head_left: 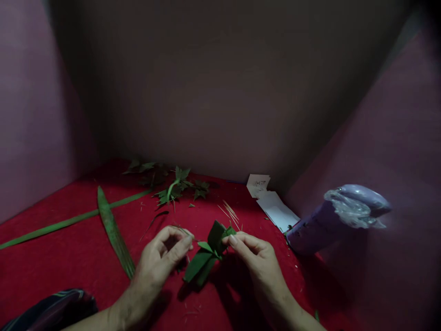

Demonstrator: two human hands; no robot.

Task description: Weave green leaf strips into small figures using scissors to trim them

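Note:
My right hand (260, 258) pinches a small piece made of folded green leaves (200, 265) between thumb and forefinger, just above the red cloth (113, 294). Several leaf blades fan out from its middle, toward the left and upward. To the left of it, my left hand (159, 261) is closed in a pinch, with a thin dark strip (179, 228) showing at the fingertips. What kind of strip it is cannot be made out. A gap separates the left fingertips from the folded leaves.
Long green leaf blades (112, 230) cross at the left. Lobed leaves (177, 184) lie at the back, and several thin sticks (231, 211) beyond my hands. White papers (275, 209) and a purple cylindrical container with clear plastic (315, 230) are at right. Walls enclose the cloth.

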